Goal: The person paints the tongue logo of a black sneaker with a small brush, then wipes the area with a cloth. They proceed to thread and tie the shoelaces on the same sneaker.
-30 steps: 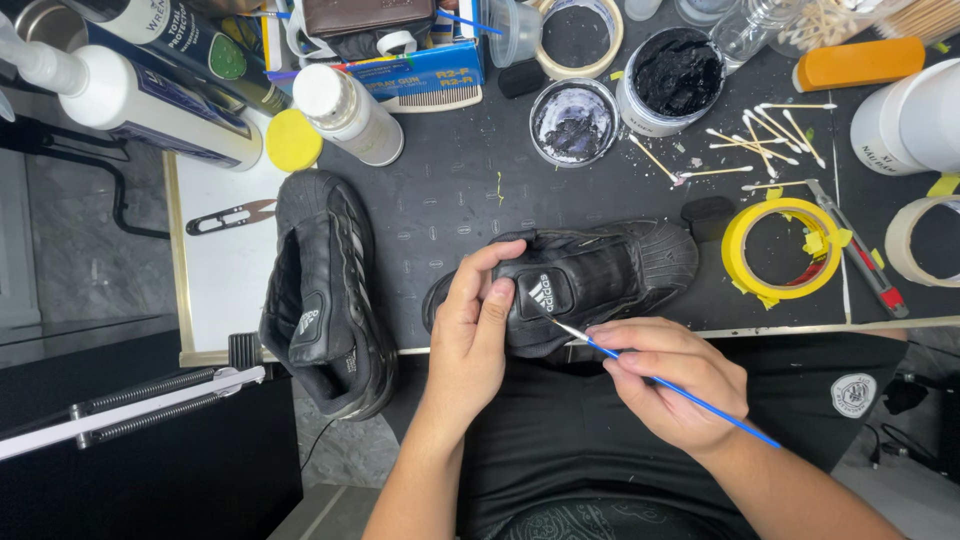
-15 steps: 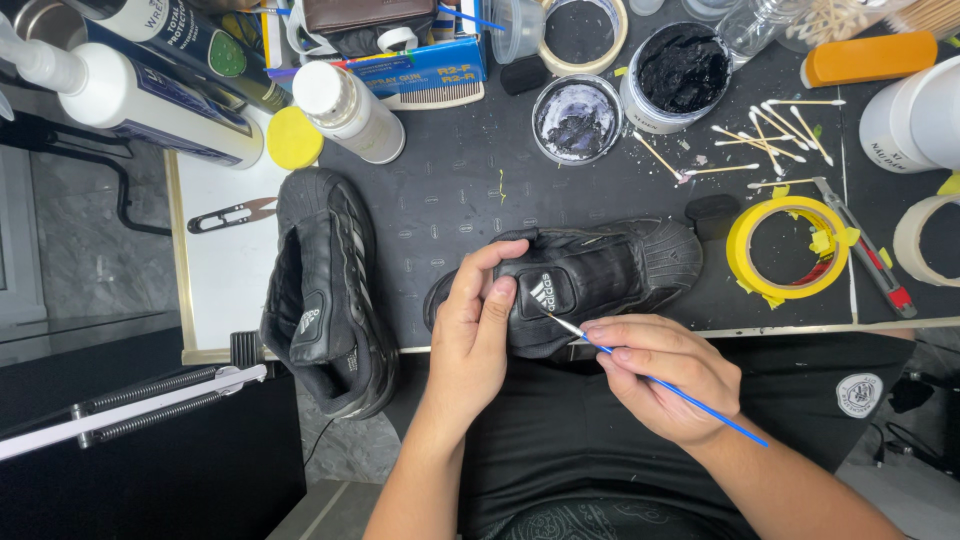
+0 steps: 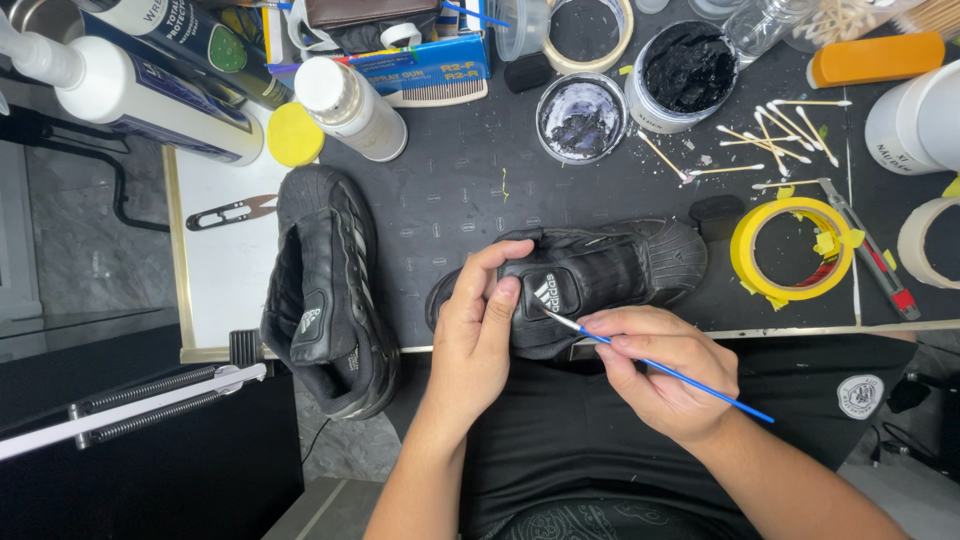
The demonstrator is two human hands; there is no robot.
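A black sneaker [image 3: 610,268] lies on its side at the table's front edge, toe to the right. My left hand [image 3: 480,335] grips its heel and tongue, thumb on top. My right hand [image 3: 660,370] pinches a thin blue-handled brush [image 3: 660,368], whose tip touches the white logo patch [image 3: 546,292] on the tongue. A second black sneaker [image 3: 325,290] rests to the left, sole side up and hanging over the edge.
Behind the shoe stand a small tin of dark paint [image 3: 582,116], a tub of black paint [image 3: 688,72], scattered cotton swabs [image 3: 770,135], a yellow tape roll [image 3: 790,250], a craft knife [image 3: 870,262], white bottles [image 3: 350,108] and thread snips [image 3: 232,212].
The brush tip has crept slightly along the logo patch. Both hands and the shoe stay almost still.
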